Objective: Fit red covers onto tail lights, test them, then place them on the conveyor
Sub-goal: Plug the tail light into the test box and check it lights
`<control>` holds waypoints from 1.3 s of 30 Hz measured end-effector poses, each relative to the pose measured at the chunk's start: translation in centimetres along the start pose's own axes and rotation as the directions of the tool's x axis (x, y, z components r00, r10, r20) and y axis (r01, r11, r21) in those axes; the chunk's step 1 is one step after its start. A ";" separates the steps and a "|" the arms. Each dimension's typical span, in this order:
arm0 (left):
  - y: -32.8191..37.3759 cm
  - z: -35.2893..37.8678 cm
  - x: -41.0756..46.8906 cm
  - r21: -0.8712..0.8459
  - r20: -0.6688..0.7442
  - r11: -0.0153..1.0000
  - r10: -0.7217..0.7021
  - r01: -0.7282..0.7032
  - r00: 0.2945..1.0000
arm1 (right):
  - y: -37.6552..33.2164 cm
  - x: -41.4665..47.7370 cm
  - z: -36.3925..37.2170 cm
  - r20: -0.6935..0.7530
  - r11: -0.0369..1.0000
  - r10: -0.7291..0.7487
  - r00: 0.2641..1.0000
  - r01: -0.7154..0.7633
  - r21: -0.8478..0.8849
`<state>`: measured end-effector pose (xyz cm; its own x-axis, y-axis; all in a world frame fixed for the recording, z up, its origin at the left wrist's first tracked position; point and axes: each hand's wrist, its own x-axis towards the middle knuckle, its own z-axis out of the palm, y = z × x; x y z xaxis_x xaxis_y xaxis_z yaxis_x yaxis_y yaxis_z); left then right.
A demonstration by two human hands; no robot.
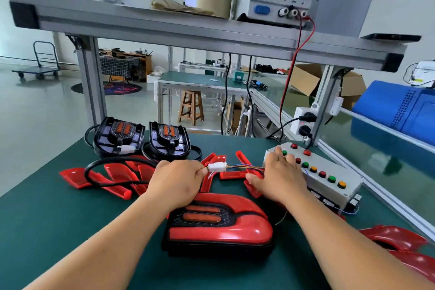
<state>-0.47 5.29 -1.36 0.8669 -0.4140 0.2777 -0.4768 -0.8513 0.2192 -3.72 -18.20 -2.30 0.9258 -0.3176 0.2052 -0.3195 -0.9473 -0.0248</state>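
One green bench mat (58,231) carries a black tail light (202,216) with its glossy red plastic cover (237,231) on, lying between the person's forearms. The right hand (280,176) rests with fingers straight on a grey box of coloured push-buttons (329,186); the left hand (176,183) pinches a small white plastic wire connector (217,167) over loose red covers (113,179).

Left forearm (106,240): bare, runs from 7 o'clock toward 1 o'clock; left hand (175,183) palm down, fingers curled, fingertips pinching a white connector (217,167) at its 2 o'clock. Right forearm (341,240): bare, runs from 5 o'clock toward 11 o'clock; right hand (280,176) palm down, fingers straight, pointing to 12 o'clock and resting on a button box (332,193), thumb out at 9 o'clock.
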 end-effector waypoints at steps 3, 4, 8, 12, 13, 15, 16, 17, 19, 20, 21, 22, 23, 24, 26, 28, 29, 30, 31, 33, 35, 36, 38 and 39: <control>0.0 0.0 0.1 0.004 -0.006 1.000 -0.011 0.011 1.000 | -0.1 1.0 -0.3 0.044 1.000 0.020 0.999 -0.020 -0.001; 0.0 0.0 0.1 0.008 -0.008 1.000 -0.012 0.013 1.000 | -0.2 1.2 -0.4 0.059 1.000 0.027 0.998 -0.028 0.008; -0.1 0.1 0.1 0.000 -0.037 1.000 0.001 -0.001 0.999 | -0.2 1.6 -0.4 0.069 0.999 0.037 0.997 -0.036 -0.008; -0.2 0.3 0.0 -0.060 -0.089 0.998 0.021 -0.027 0.996 | -0.3 1.4 -0.1 0.085 0.999 0.038 0.996 -0.036 -0.026; -0.2 0.4 0.0 -0.076 -0.102 0.997 0.022 -0.030 0.995 | -0.3 1.4 0.0 0.084 0.999 0.040 0.996 -0.038 -0.031; -0.3 0.4 -0.1 -0.102 -0.113 0.994 0.020 -0.032 0.993 | -0.4 1.3 0.1 0.071 0.998 0.038 0.997 -0.035 -0.048; -0.3 0.4 -0.1 -0.109 -0.116 0.994 0.018 -0.031 0.993 | -0.5 1.2 0.2 0.064 0.998 0.038 0.997 -0.035 -0.057; -0.3 0.5 -0.1 -0.111 -0.119 0.993 0.018 -0.031 0.993 | -0.6 1.1 0.3 0.055 0.998 0.040 0.998 -0.036 -0.060; -0.3 0.4 -0.2 -0.112 -0.123 0.993 0.019 -0.033 0.992 | -0.7 1.0 0.5 0.034 0.998 0.043 0.999 -0.041 -0.051; -0.3 0.4 -0.2 -0.111 -0.124 0.993 0.019 -0.033 0.992 | -0.7 1.0 0.6 0.024 0.998 0.043 0.999 -0.042 -0.046; -0.3 0.4 -0.2 -0.110 -0.122 0.993 0.019 -0.032 0.992 | -0.7 0.9 0.7 0.018 0.998 0.044 0.999 -0.043 -0.042; -0.3 0.4 -0.2 -0.107 -0.119 0.994 0.018 -0.031 0.993 | -0.7 0.9 0.8 0.016 0.998 0.045 0.999 -0.045 -0.039; -0.3 0.4 -0.1 -0.105 -0.116 0.994 0.018 -0.030 0.993 | -0.7 0.9 0.8 0.016 0.998 0.047 0.999 -0.046 -0.036; -0.2 0.4 -0.1 -0.105 -0.113 0.994 0.018 -0.030 0.993 | -0.7 0.9 0.8 0.015 0.998 0.048 0.999 -0.047 -0.035; -0.2 0.4 -0.1 -0.107 -0.107 0.994 0.016 -0.027 0.994 | -0.7 0.9 0.8 0.010 0.998 0.048 0.999 -0.048 -0.035; -0.1 0.3 -0.1 -0.107 -0.093 0.994 0.003 -0.013 0.996 | -0.6 0.9 0.9 -0.003 0.999 0.048 0.999 -0.048 -0.022; -0.1 0.3 0.0 -0.106 -0.082 0.994 -0.008 -0.001 0.997 | -0.6 0.7 0.9 -0.014 0.999 0.052 0.999 -0.052 -0.007; -0.1 0.3 0.0 -0.107 -0.072 0.994 -0.017 0.009 0.997 | -0.6 0.5 0.9 -0.031 0.998 0.064 0.997 -0.064 0.010; -0.1 0.3 0.0 -0.109 -0.065 0.994 -0.020 0.013 0.998 | -0.5 0.3 0.9 -0.052 0.996 0.085 0.995 -0.084 0.024; -0.2 0.3 0.0 -0.112 -0.061 0.994 -0.017 0.010 0.998 | -0.4 -0.2 0.7 -0.092 0.991 0.131 0.987 -0.129 0.027; -0.2 0.4 0.0 -0.113 -0.059 0.994 -0.016 0.009 0.998 | -0.3 -0.4 0.4 -0.097 0.987 0.162 0.982 -0.160 0.031; -0.2 0.4 0.1 -0.113 -0.060 0.994 -0.016 0.009 0.998 | -0.1 -0.4 0.2 -0.087 0.985 0.173 0.981 -0.170 0.044; -0.2 0.4 0.1 -0.115 -0.066 0.993 -0.013 0.005 0.998 | 0.1 -0.4 0.1 -0.058 0.983 0.179 0.982 -0.176 0.057; -0.2 0.4 0.1 -0.115 -0.071 0.993 -0.010 0.002 0.997 | 0.3 -0.4 0.1 -0.046 0.984 0.174 0.984 -0.173 0.042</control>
<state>-0.26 5.28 -1.74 0.8593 -0.3815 0.3407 -0.4886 -0.8092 0.3261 -4.11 -18.33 -2.52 0.8454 -0.4757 0.2430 -0.4657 -0.8792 -0.1007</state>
